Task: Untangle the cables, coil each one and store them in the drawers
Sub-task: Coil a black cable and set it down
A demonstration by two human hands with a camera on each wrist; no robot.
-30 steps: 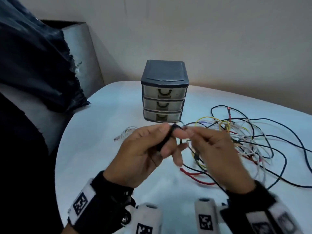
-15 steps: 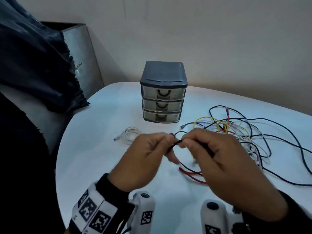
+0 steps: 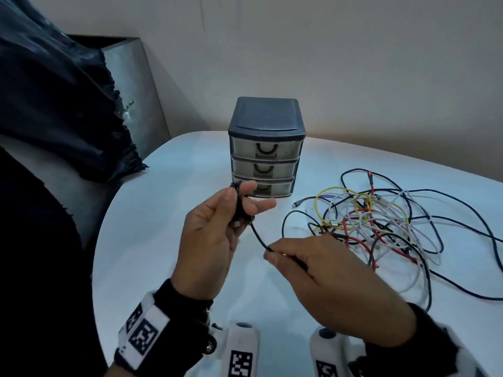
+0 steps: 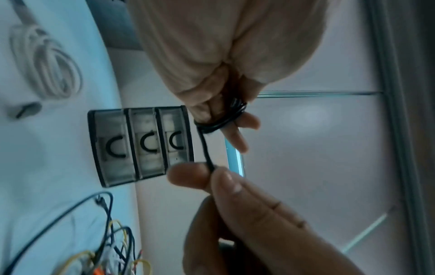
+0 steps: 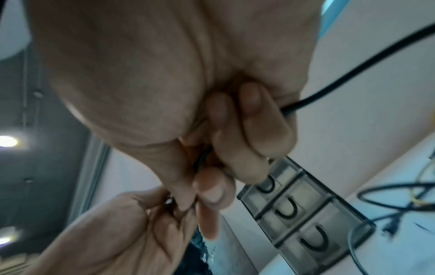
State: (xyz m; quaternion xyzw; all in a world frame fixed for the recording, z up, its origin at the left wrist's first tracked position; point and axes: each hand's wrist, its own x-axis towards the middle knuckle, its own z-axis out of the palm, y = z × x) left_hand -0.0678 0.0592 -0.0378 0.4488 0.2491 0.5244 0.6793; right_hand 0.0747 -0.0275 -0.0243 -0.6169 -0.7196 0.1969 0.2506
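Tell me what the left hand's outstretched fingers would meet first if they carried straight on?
Probably the drawer unit: the left hand points its fingers at the bottom drawer, though depth is unclear.

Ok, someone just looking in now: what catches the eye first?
The two hands mid-table: the left hand holds a small black coil, and the right hand pinches the same black cable lower down. Behind them stands a three-drawer unit, all drawers closed, with the multicoloured cable tangle to its right.
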